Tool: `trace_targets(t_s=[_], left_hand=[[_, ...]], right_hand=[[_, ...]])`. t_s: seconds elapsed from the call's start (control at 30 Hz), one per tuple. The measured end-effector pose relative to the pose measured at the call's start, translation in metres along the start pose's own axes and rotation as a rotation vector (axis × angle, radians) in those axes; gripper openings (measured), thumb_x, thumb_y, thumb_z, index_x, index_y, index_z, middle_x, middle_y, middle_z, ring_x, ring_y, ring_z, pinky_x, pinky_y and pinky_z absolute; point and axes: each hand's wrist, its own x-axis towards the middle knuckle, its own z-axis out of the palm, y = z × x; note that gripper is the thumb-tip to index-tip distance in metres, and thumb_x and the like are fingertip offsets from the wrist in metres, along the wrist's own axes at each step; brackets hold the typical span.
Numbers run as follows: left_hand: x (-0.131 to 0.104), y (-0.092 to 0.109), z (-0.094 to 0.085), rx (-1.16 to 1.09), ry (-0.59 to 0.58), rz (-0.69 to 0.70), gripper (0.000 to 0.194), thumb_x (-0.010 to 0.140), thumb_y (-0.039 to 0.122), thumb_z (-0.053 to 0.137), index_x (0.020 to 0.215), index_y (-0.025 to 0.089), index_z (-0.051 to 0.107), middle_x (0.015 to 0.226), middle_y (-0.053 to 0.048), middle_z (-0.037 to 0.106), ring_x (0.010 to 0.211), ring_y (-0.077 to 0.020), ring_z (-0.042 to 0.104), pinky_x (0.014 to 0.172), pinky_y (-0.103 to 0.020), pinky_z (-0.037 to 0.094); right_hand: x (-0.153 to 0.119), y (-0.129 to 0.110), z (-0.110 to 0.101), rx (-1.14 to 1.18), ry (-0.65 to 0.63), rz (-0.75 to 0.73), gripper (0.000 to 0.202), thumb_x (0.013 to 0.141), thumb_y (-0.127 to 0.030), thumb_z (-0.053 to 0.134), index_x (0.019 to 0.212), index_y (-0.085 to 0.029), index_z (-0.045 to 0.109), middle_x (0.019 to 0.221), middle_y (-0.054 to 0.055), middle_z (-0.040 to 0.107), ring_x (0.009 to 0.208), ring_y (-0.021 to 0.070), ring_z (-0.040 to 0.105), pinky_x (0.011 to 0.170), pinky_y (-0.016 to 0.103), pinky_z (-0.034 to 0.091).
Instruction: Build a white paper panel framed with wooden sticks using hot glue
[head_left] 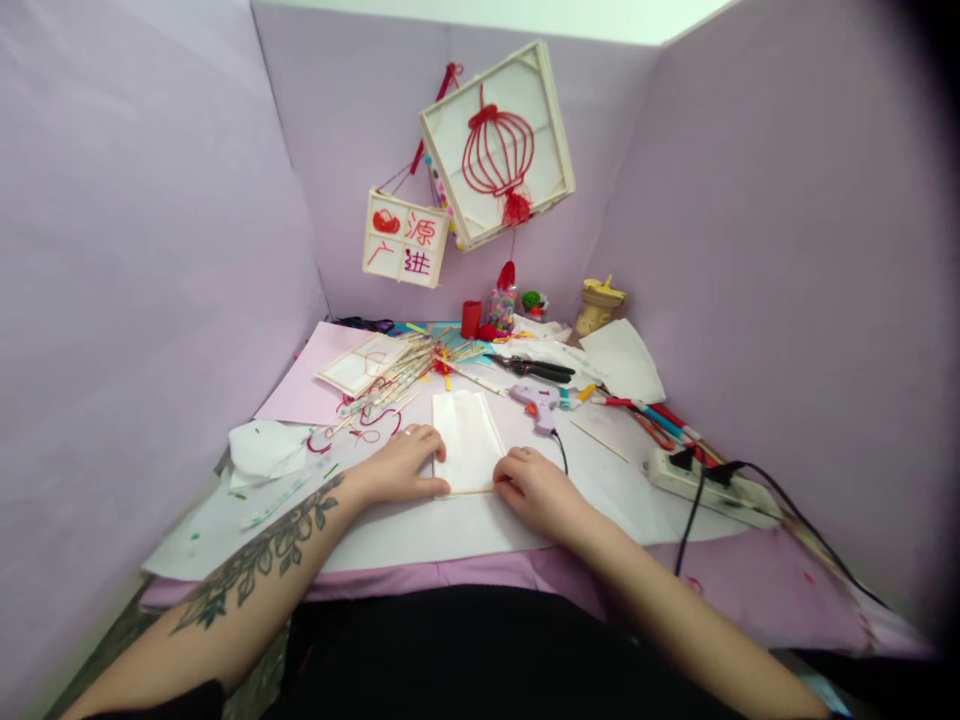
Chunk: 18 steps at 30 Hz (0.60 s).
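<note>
White panel [470,440] lies on the tabletop [375,545], the left hand [403,464], grip loosely spread, touching it at eight o'clock, while curled fingers [507,472] hide whether the right hand [541,490], at four o'clock, grasps it; I cannot tell.

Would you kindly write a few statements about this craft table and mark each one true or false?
1. The left hand touches the left edge of the white panel. True.
2. The glue gun lies left of that white panel. False: it lies to the right.
3. The large hanging panel bears a red lantern design. True.
4. The black-handled pliers are in the right hand. False: they lie beyond the glue gun.
5. Black plugs sit in the power strip. True.
</note>
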Motion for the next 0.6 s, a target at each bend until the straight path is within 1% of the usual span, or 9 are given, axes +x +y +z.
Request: trace_targets(t_s=[0.1,0.17,0.23,0.33,0.4,0.47,0.5,0.57,0.6], left_hand=[[-0.002,0.000,0.000,-0.005,0.014,0.006,0.034,0.073,0.042,0.066,0.097,0.020,0.057,0.106,-0.007,0.053,0.104,-0.0256,0.045,0.090,-0.038,0.037],[-0.002,0.000,0.001,0.002,0.034,0.005,0.026,0.077,0.037,0.062,0.095,0.020,0.057,0.104,-0.006,0.054,0.102,-0.0246,0.046,0.090,-0.038,0.038],[-0.002,0.000,0.003,0.008,0.058,-0.002,0.016,0.082,0.032,0.056,0.092,0.019,0.058,0.100,-0.006,0.056,0.099,-0.0231,0.048,0.089,-0.037,0.038],[0.000,-0.004,0.005,-0.013,0.087,0.010,0.012,0.083,0.028,0.053,0.088,0.018,0.059,0.095,-0.006,0.058,0.094,-0.0211,0.051,0.088,-0.036,0.040],[0.001,-0.009,0.005,-0.057,0.132,0.026,0.011,0.082,0.026,0.053,0.087,0.018,0.060,0.093,-0.006,0.059,0.092,-0.0199,0.053,0.088,-0.035,0.041],[0.001,-0.011,0.002,-0.103,0.234,-0.009,0.011,0.083,0.023,0.050,0.085,0.018,0.060,0.091,-0.006,0.060,0.089,-0.0189,0.054,0.086,-0.035,0.043],[0.000,-0.011,0.000,-0.118,0.317,-0.041,0.013,0.085,0.023,0.048,0.084,0.018,0.060,0.090,-0.006,0.061,0.088,-0.0188,0.055,0.084,-0.035,0.044],[-0.003,-0.003,-0.004,-0.097,0.526,-0.064,0.017,0.087,0.025,0.044,0.089,0.019,0.060,0.092,-0.007,0.062,0.091,-0.0199,0.056,0.085,-0.037,0.045],[-0.004,0.003,-0.004,-0.061,0.608,-0.027,0.018,0.088,0.026,0.044,0.095,0.019,0.059,0.096,-0.008,0.063,0.095,-0.0207,0.056,0.088,-0.039,0.044]], right_hand=[[0.007,-0.006,0.006,-0.046,-0.055,0.004,0.011,0.082,-0.013,0.052,0.083,-0.016,0.063,0.087,0.007,0.061,0.085,0.0189,0.053,0.076,0.029,0.039],[0.008,-0.005,0.007,-0.034,-0.078,-0.007,0.010,0.082,-0.012,0.051,0.082,-0.016,0.060,0.087,0.007,0.060,0.084,0.0188,0.052,0.075,0.029,0.038],[0.008,-0.002,0.007,0.021,-0.074,-0.014,0.012,0.081,-0.010,0.048,0.080,-0.016,0.057,0.087,0.006,0.059,0.083,0.0182,0.051,0.075,0.029,0.038],[0.007,0.004,0.006,0.222,0.002,0.024,0.011,0.080,-0.010,0.044,0.076,-0.018,0.051,0.080,0.004,0.057,0.077,0.0164,0.051,0.070,0.027,0.039],[0.006,0.010,0.002,0.428,0.091,0.069,0.007,0.083,-0.017,0.043,0.077,-0.020,0.047,0.077,0.002,0.055,0.071,0.0153,0.051,0.066,0.026,0.041],[0.004,0.015,-0.004,0.602,0.197,0.106,0.009,0.086,-0.025,0.041,0.079,-0.021,0.044,0.074,0.001,0.055,0.069,0.0149,0.053,0.063,0.025,0.043],[0.003,0.016,-0.008,0.636,0.248,0.123,0.011,0.087,-0.028,0.039,0.080,-0.021,0.043,0.072,0.001,0.055,0.067,0.0150,0.054,0.063,0.026,0.043],[0.002,0.015,-0.015,0.558,0.299,0.139,0.011,0.087,-0.028,0.040,0.080,-0.021,0.045,0.068,0.001,0.056,0.064,0.0156,0.054,0.061,0.026,0.042],[0.001,0.011,-0.018,0.469,0.289,0.128,0.011,0.086,-0.027,0.041,0.079,-0.021,0.047,0.067,0.001,0.057,0.063,0.0160,0.055,0.060,0.027,0.041]])
